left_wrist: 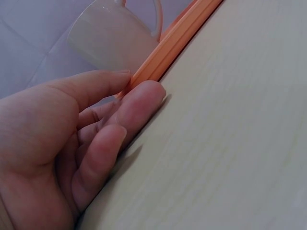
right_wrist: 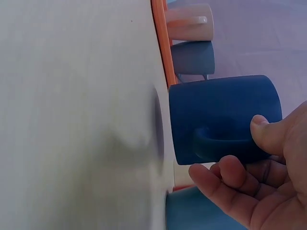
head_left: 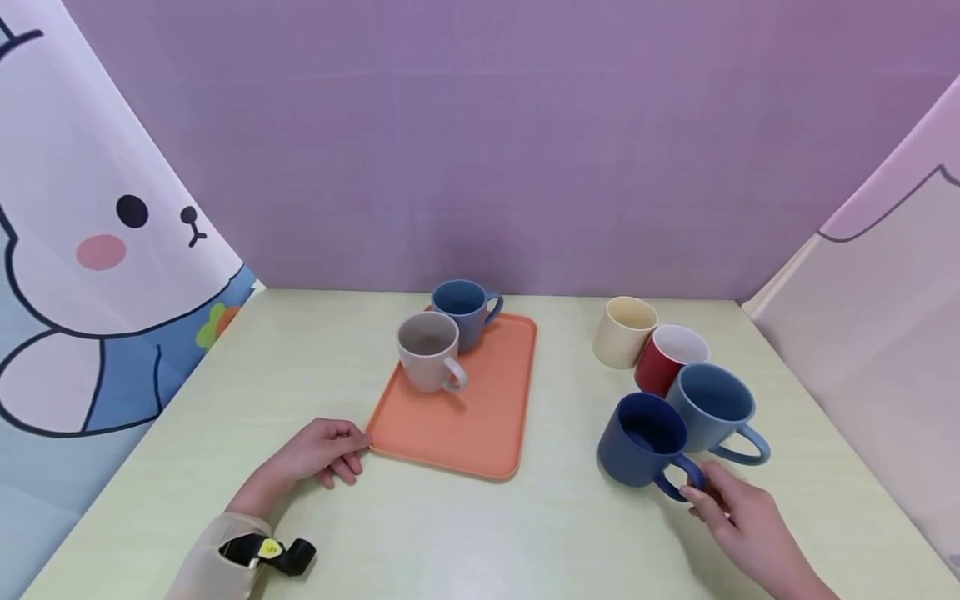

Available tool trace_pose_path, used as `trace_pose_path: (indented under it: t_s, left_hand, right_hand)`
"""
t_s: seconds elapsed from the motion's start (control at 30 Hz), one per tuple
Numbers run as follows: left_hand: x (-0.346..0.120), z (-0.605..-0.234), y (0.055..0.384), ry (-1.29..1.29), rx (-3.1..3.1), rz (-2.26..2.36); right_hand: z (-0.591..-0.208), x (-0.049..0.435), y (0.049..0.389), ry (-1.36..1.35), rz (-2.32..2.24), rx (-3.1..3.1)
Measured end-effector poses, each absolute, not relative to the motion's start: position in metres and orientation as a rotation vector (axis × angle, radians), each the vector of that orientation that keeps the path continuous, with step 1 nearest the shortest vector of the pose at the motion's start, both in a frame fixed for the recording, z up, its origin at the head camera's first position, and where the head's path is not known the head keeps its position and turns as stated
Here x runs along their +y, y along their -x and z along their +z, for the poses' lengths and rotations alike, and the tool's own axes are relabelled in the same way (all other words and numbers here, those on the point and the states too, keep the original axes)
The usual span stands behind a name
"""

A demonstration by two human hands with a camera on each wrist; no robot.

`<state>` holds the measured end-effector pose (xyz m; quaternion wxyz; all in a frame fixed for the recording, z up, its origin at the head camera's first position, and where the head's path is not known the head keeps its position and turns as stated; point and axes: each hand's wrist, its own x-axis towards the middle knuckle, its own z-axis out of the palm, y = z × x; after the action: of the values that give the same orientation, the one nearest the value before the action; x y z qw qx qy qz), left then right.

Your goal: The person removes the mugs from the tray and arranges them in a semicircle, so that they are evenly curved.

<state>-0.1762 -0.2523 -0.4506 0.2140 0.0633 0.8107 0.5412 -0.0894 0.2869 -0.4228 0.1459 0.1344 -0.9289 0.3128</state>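
Note:
My right hand (head_left: 738, 521) pinches the handle of a dark blue mug (head_left: 637, 442) at the front right. In the right wrist view the mug's base stands slightly apart from the table, with a shadow beside it. My left hand (head_left: 315, 454) pinches the near left corner of an orange tray (head_left: 465, 433), thumb at the rim and a finger under it. On the tray a pale grey mug (head_left: 426, 367) stands in front of a grey-blue mug (head_left: 465, 310). Right behind the dark blue mug is a lighter blue mug (head_left: 705, 417), its handle toward the right.
A red cup (head_left: 654, 371) with a white inside and a cream cup (head_left: 617, 337) stand behind the blue mugs. The pale table (head_left: 480, 550) runs back to a purple wall (head_left: 480, 167). Printed cloths flank both sides.

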Motion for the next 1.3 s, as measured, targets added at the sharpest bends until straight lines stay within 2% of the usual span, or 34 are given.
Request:
trace_pose_path:
  t_s: [0.37,1.07,1.3]
  left_hand:
    - [-0.252,-0.451,0.177,-0.185,2.258,1.49]
    - [-0.252,-0.452,0.177,-0.176,2.266,1.483]
    - [-0.252,-0.452,0.178,-0.177,2.273,1.482]
  right_hand:
    - [-0.427,0.3,0.075,-0.207,0.815,-2.781]
    - [-0.434,0.313,0.063,-0.069,0.798,-2.838]
    - [-0.435,0.314,0.062,-0.168,0.934,-2.747]
